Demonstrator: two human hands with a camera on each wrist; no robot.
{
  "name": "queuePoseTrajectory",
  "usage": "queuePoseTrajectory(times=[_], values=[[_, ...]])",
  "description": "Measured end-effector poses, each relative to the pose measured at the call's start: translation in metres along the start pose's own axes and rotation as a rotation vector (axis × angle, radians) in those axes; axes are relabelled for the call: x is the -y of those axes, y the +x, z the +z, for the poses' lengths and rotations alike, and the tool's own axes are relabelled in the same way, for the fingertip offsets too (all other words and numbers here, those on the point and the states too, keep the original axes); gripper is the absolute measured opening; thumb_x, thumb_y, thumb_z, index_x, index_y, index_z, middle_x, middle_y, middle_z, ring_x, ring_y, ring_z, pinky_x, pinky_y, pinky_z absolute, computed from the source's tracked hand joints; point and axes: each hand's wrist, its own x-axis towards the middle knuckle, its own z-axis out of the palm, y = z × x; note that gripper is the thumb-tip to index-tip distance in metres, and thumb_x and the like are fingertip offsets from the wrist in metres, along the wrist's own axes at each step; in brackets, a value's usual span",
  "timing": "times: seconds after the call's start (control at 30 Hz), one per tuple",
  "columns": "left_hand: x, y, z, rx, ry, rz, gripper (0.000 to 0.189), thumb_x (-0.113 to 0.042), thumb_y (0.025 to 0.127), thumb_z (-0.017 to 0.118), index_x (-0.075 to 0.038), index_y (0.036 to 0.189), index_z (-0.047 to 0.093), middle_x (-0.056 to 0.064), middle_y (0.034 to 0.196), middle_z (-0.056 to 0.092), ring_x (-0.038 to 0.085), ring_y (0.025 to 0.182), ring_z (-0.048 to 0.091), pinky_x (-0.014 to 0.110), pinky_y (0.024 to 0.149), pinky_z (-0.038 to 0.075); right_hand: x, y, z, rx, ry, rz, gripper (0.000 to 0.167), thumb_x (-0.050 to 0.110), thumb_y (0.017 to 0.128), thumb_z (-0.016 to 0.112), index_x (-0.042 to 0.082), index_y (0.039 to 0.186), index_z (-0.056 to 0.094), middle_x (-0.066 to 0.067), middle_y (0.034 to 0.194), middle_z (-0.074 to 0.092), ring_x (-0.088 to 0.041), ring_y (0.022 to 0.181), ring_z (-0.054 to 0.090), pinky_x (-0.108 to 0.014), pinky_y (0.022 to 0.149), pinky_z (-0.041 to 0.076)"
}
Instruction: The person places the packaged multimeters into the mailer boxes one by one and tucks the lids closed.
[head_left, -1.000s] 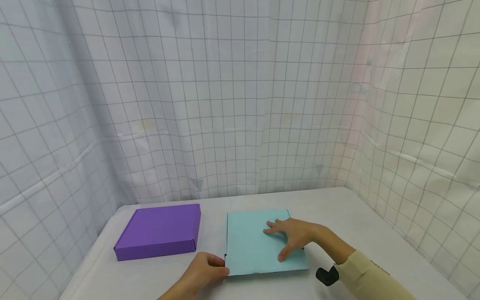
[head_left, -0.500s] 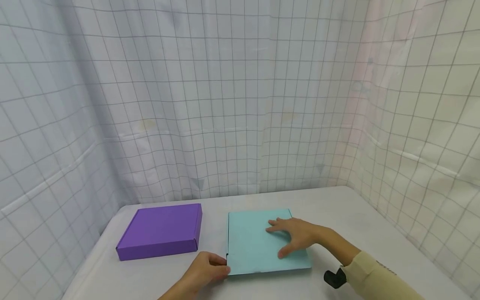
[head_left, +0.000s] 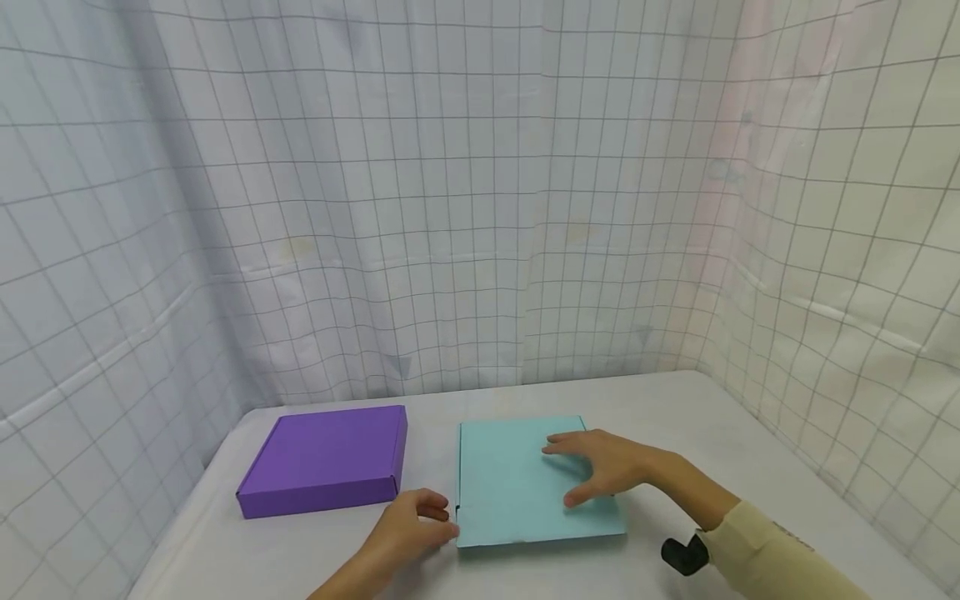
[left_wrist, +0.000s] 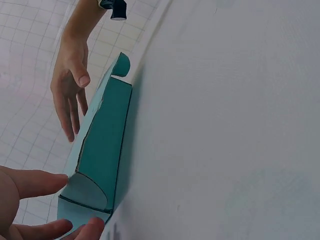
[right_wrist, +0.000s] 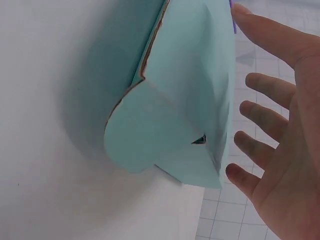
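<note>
A light-blue cardboard box [head_left: 502,492] lies flat on the white table, its lid down over the top. At its front left corner is my left hand [head_left: 408,523], fingers apart and thumb near the edge. The left wrist view shows a rounded flap [left_wrist: 92,192] at that corner, between thumb and fingertips; whether they touch it, I cannot tell. My right hand [head_left: 603,467] hovers over the lid's right side with spread fingers, holding nothing. Below that hand, in the right wrist view, another rounded flap [right_wrist: 137,130] sticks out from the box's right side.
To the left lies a closed purple box [head_left: 322,462]. The white-covered table [head_left: 675,425] extends right of the light-blue box. Grid-patterned curtains [head_left: 465,208] stand behind and at both sides. A black device [head_left: 684,555] is on the right wrist.
My left hand has eased off the box's front left corner, its fingers now spread apart. The right hand has lifted slightly from the lid. The box stays in place.
</note>
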Motion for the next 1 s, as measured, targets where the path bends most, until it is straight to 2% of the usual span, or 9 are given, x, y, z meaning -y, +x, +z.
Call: queuePoseTrajectory(times=[0.07,0.17,0.27,0.33,0.47,0.6,0.77,0.87,1.0], values=[[-0.003,0.001,0.000,-0.032,0.054,0.033,0.049,-0.018,0.082,0.086,0.004,0.120,0.066,0.008,0.109,0.068,0.028,0.099,0.067,0.048,0.083,0.057,-0.001,-0.005,-0.003,-0.018,-0.001,0.002,0.079,0.056,0.088,0.075,0.014,0.151,0.055,-0.008,0.159,0.045,-0.035,0.146,0.037,-0.064,0.113,0.032],[-0.007,0.002,0.003,-0.078,0.143,0.120,0.057,-0.020,0.081,0.087,0.003,0.128,0.063,0.013,0.123,0.065,0.034,0.108,0.067,0.051,0.085,0.057,-0.003,-0.013,-0.007,-0.047,0.011,0.001,0.077,0.053,0.089,0.076,0.011,0.151,0.055,-0.012,0.157,0.046,-0.039,0.145,0.038,-0.066,0.112,0.033],[-0.011,0.003,0.005,-0.113,0.234,0.240,0.063,-0.025,0.083,0.087,0.001,0.134,0.061,0.016,0.133,0.062,0.037,0.116,0.062,0.053,0.089,0.056,-0.008,-0.021,-0.009,-0.071,0.010,0.000,0.076,0.053,0.090,0.075,0.010,0.150,0.055,-0.013,0.156,0.046,-0.041,0.144,0.039,-0.067,0.111,0.033],[-0.014,0.006,0.006,-0.107,0.268,0.327,0.066,-0.027,0.085,0.086,0.000,0.139,0.057,0.016,0.138,0.059,0.038,0.123,0.059,0.053,0.094,0.054,-0.011,-0.027,-0.010,-0.083,0.005,0.003,0.076,0.053,0.091,0.075,0.009,0.150,0.055,-0.013,0.156,0.047,-0.040,0.144,0.039,-0.066,0.111,0.033],[-0.019,0.014,0.005,-0.017,0.321,0.481,0.070,-0.033,0.093,0.080,-0.003,0.148,0.050,0.012,0.148,0.052,0.035,0.136,0.050,0.055,0.107,0.045,-0.015,-0.038,-0.011,-0.097,-0.003,0.011,0.077,0.053,0.092,0.074,0.006,0.150,0.054,-0.013,0.155,0.048,-0.040,0.143,0.041,-0.066,0.111,0.034],[-0.024,0.022,0.004,0.116,0.403,0.589,0.065,-0.037,0.098,0.073,-0.004,0.150,0.050,0.010,0.152,0.050,0.031,0.141,0.046,0.056,0.111,0.040,-0.018,-0.050,-0.009,-0.107,0.007,0.027,0.077,0.052,0.094,0.071,0.003,0.149,0.052,-0.015,0.153,0.049,-0.041,0.141,0.043,-0.066,0.110,0.035],[-0.024,0.033,0.005,0.223,0.545,0.636,0.057,-0.039,0.100,0.069,-0.006,0.146,0.057,0.009,0.152,0.051,0.030,0.141,0.046,0.052,0.112,0.040,-0.022,-0.066,-0.005,-0.134,0.050,0.061,0.071,0.049,0.097,0.069,0.000,0.145,0.055,-0.014,0.145,0.055,-0.038,0.129,0.054,-0.059,0.103,0.046],[-0.022,0.037,0.007,0.245,0.626,0.631,0.053,-0.042,0.099,0.070,-0.010,0.141,0.062,0.006,0.152,0.053,0.029,0.140,0.048,0.048,0.113,0.041,-0.027,-0.073,0.000,-0.140,0.121,0.061,0.057,0.043,0.100,0.068,-0.002,0.135,0.062,-0.008,0.130,0.064,-0.028,0.113,0.063,-0.046,0.091,0.056],[-0.022,0.038,0.009,0.246,0.668,0.626,0.049,-0.042,0.096,0.073,-0.012,0.135,0.068,0.003,0.148,0.056,0.028,0.137,0.051,0.047,0.111,0.043,-0.034,-0.078,0.011,-0.114,0.232,0.066,0.036,0.035,0.105,0.062,0.003,0.119,0.073,0.005,0.108,0.072,-0.015,0.095,0.067,-0.032,0.079,0.057]])
